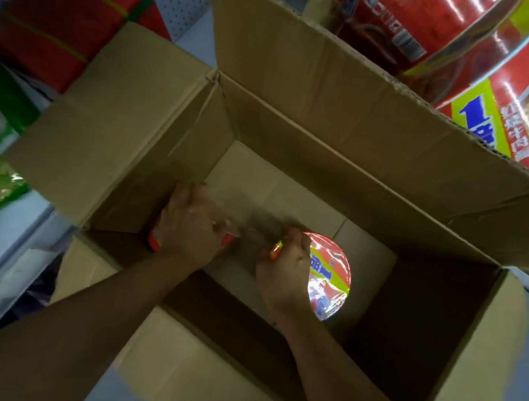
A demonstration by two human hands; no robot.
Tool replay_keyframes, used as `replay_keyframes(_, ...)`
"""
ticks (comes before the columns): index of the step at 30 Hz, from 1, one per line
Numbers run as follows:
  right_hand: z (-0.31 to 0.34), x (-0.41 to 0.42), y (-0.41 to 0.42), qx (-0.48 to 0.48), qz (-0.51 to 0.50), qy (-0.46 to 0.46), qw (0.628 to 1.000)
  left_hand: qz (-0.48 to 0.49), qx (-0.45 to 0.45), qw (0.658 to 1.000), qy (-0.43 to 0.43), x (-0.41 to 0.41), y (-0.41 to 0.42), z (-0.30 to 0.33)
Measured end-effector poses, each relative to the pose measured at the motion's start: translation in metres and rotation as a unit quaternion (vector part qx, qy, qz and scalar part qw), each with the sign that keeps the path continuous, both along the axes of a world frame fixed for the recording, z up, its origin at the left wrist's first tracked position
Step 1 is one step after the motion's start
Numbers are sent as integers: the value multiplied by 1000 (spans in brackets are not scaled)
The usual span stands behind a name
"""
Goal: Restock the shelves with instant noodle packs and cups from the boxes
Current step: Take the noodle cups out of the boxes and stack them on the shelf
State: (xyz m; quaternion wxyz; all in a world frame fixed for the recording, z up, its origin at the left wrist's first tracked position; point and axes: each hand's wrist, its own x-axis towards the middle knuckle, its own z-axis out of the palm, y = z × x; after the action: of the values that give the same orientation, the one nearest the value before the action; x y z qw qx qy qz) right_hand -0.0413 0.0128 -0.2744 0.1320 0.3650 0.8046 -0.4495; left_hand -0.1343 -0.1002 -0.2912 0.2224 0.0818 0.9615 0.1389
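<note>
The left hand [192, 223] covers nearly all of an orange-red noodle cup [154, 241] — only slivers show. Fingertips of both hands are motion-blurred. The far-right red-and-yellow noodle bowls [503, 82] run past the edge.

A brown cardboard box [302, 130] is seen standing with all its flaps folded outward, its inside almost emptied. A noodle cup [330, 276] with a glossy red, yellow and blue lid is seen upright near the middle of the box floor, and a second red cup [156, 240], largely hidden, is seen near the left wall.
</note>
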Motion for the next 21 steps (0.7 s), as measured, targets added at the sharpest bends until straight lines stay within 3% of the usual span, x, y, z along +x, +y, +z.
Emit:
replay_keyframes(3, -14, -17, -23, -54, -28, 16, 998, 82, 11, 996, -46, -16, -23, -10)
replay_keyframes(6, -33, -35, -40, -147, -25, -68, 987, 191, 26, 971, -140, -24, -35, -22)
replay_keyframes(8, -45, -46, -45, -193, -80, -118, 971, 250, 43, 948, -192, -27, -37, -30)
replay_keyframes(12, -62, -63, -50, -278, -198, -164, 926, 258, 42, 937, -230, -31, -38, -44)
replay_keyframes(16, -63, -68, -51, -252, -222, -143, 931, 264, 56, 931, -246, -28, -36, -42)
replay_keyframes(21, -42, -70, -31, -177, -227, -51, 956, 299, 191, 899, -258, -21, -14, -30)
